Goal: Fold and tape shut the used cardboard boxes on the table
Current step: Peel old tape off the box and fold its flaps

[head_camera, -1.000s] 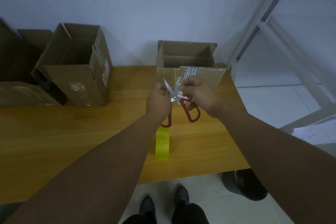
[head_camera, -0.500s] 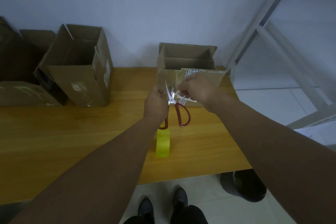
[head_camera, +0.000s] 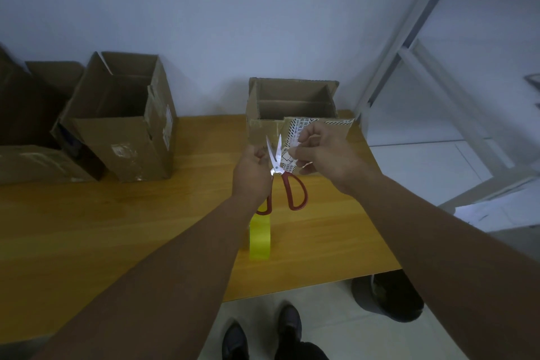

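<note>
- Table: wooden, runs wall to wall across my view, everything's sitting on it.
- Left boxes: a bunch of used ones at the far left against the wall. The nearest has its top flaps up and is wide open. The ones behind it are too dark to make out much.
- Box: the one I'm at, at the far right end of the table by the wall. It's open on top, with a near flap showing white printed tape with black stripes. My hands are right in front of it.
- Right hand: up off the table, thumb and finger pinching a strip of that white printed stuff. Can't tell if it's joined to the box.
- Left hand: curled round the scissors near the pivot, just left of my right hand, nearly touching it.
- Scissors: blades up and a little apart, right beside the strip. Red handles hang down, one partly behind my wrist.
- Tape: yellow roll standing on edge, on the table below my left hand.
</note>
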